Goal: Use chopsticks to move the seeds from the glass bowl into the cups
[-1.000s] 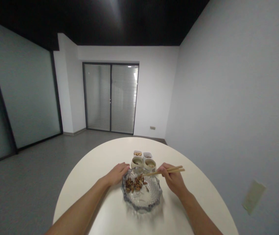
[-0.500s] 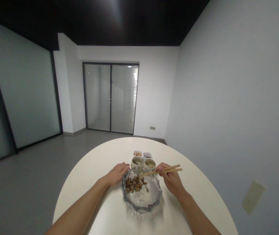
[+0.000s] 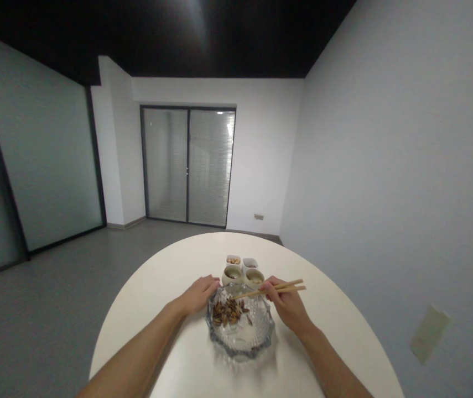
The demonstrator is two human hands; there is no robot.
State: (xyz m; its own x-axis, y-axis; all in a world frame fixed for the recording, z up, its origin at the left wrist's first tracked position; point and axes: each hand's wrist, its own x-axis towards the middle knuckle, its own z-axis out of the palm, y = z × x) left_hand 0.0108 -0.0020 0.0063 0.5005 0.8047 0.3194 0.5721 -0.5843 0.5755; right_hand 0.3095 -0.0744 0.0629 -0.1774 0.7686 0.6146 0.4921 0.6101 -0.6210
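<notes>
A clear glass bowl (image 3: 248, 334) with a scalloped rim stands before me. A heap of brown, dark-streaked nuts or seeds (image 3: 227, 313) lies in its left half, with a few pieces apart near the middle. My right hand (image 3: 284, 303) is closed around a pair of wooden chopsticks (image 3: 288, 286) at the bowl's right far side. Their tips point left to the heap's upper edge; whether they pinch a piece is too small to tell. My left hand (image 3: 199, 294) lies with fingers stretched out, fingertips at the bowl's left far rim.
Just beyond the bowl stand two round beige cups (image 3: 233, 273) with small contents. Behind them are a white dish (image 3: 233, 260) of pale nuts and another white dish (image 3: 250, 263). All stand on a round white table (image 3: 170, 260), with a wall (image 3: 364, 193) to the right.
The chopsticks and my right hand have shifted slightly left, bringing the tips a little further over the heap. My left hand and the bowl stay where they were.
</notes>
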